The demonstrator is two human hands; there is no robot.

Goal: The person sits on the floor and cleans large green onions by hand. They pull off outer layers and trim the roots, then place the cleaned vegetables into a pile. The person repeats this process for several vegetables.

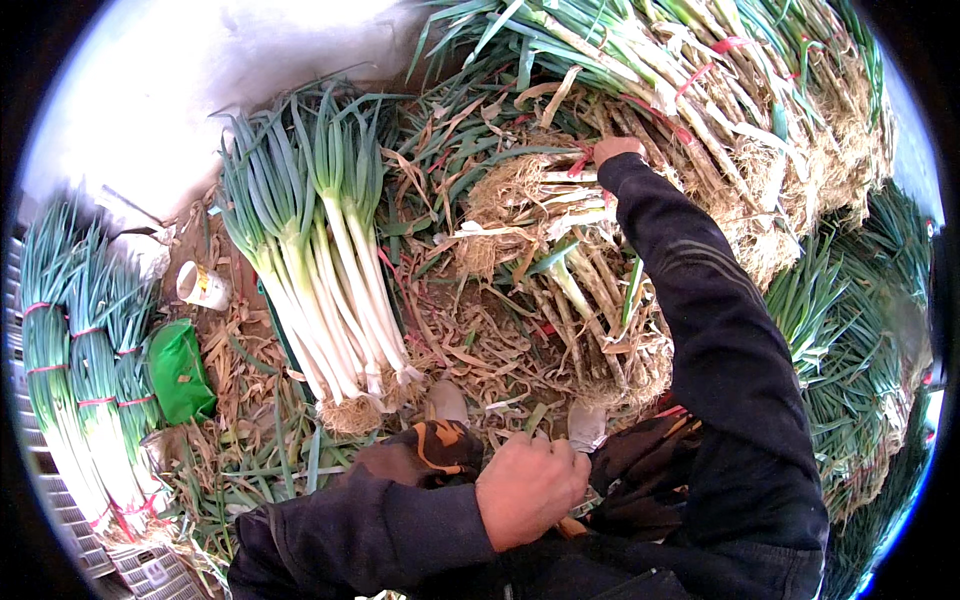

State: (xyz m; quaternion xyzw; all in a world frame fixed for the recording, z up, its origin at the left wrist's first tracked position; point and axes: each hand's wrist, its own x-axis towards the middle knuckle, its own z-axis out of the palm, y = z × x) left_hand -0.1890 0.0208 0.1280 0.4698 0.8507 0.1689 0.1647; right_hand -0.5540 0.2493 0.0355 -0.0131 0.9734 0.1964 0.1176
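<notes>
My right hand (619, 148) reaches forward and is closed at the red tie (582, 159) of an untrimmed bundle of long green onions (574, 196). That bundle lies with its shaggy roots to the left; my sleeve covers part of it. Curled into a fist, my left hand (531, 489) is close to my body above my lap, with nothing seen in it. Ahead and to the left lie cleaned long green onions (341, 277), with white stems, green tops and roots towards me. More untrimmed onions (592, 300) lie just left of my right forearm.
A large pile of tied, dirt-covered onions (720, 97) rises at the far right. More green onions (862, 337) lie right of my arm. Tied clean bundles (90, 375) stand at the left, near a green bag (180, 371) and white cup (204, 286). Dry leaves (480, 330) litter the floor.
</notes>
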